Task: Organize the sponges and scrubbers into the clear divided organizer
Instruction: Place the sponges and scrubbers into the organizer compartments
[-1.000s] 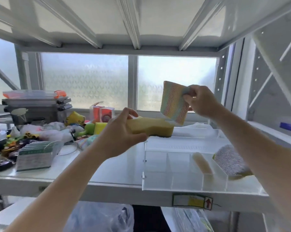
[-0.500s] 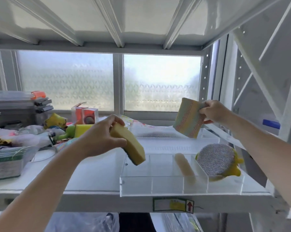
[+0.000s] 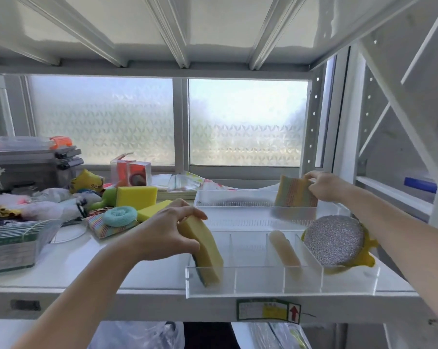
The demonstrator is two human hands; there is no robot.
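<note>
My left hand [image 3: 171,231] grips a yellow sponge with a dark green underside [image 3: 205,250], standing on edge in the leftmost slot of the clear divided organizer [image 3: 258,289]. My right hand [image 3: 325,185] pinches a striped multicolour scrub cloth [image 3: 294,191], its lower end dipping into the rear clear organizer [image 3: 233,201]. A beige sponge [image 3: 286,253] lies in the third slot. A silver round scrubber on a yellow base [image 3: 335,241] leans in the rightmost slot.
On the shelf to the left lie a yellow sponge block [image 3: 136,195], a flatter yellow sponge [image 3: 152,210], a teal round scrubber [image 3: 120,216] on a striped cloth, plastic bags, a clear bin of packets [image 3: 14,244] and stacked boxes. A frosted window is behind.
My left hand lowered the yellow sponge into the organizer's leftmost slot. My right hand brought the striped cloth down and back toward the rear organizer.
</note>
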